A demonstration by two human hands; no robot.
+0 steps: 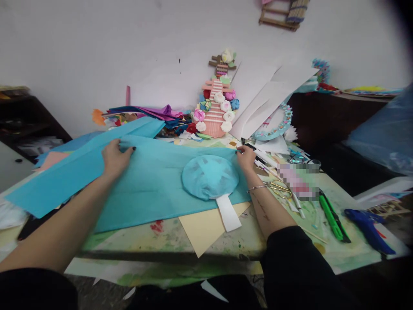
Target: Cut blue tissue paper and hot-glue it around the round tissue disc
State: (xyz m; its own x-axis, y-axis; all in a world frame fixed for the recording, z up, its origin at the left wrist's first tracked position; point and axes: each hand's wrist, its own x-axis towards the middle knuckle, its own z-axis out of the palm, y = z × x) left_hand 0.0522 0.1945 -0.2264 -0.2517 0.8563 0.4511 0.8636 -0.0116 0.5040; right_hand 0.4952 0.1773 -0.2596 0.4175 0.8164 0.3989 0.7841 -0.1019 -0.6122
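A wide turquoise sheet of thin paper [145, 181], faintly creased, lies across the table in front of me. My left hand [116, 158] is at its far edge on the left, fingers curled on the paper. At the far right corner, my right hand [246, 158] pinches the same sheet between thumb and fingers. On the sheet's right half rests a round disc [209, 177] wrapped in turquoise paper, with strips showing through it. A white paper strip [229, 213] sticks out from the disc toward me. Cream paper [201, 228] lies partly under the sheet.
Stiffer blue paper [61, 181] lies at left. Right of my right hand are gold scissors [280, 189], a green cutter knife [332, 217] and a blue glue gun [369, 230]. A flower-decorated stick craft [217, 107] and white sheets [271, 101] stand against the wall.
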